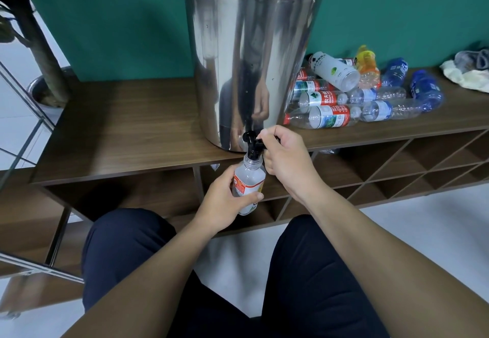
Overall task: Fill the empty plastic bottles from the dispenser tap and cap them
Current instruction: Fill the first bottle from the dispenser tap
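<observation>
At the far left, a dark plant trunk (39, 57) rises from a metal pot (39, 91) on the pale floor, its top cut off by the frame edge. The long brown wood-grain counter (127, 125) spans the view, with open compartments beneath it.

The left hand (227, 202) grasps the clear plastic bottle with an orange-and-white label (248, 181): the fingers wrap the far side of the body and the thumb lies across the near side over the label. The bottle is held in front of the counter edge, below counter level. Its long axis is near vertical, tilted slightly, with the open neck pointing up and meeting the spout of the black plastic tap (252, 143). The bottle base is hidden behind the left hand, and the liquid level cannot be determined.

The tap projects from the base of the tall cylindrical stainless-steel dispenser with a black lid (251, 59), which stands on the counter; its top is cut off.

The right hand (285, 157) is curled around the tap lever, fingers clenched on it; the lever is mostly covered by them.

To the right, a pile of empty plastic bottles (352, 94) lies on its sides on the counter, necks pointing in mixed directions. A crumpled cloth (465, 72) rests at the far right.
</observation>
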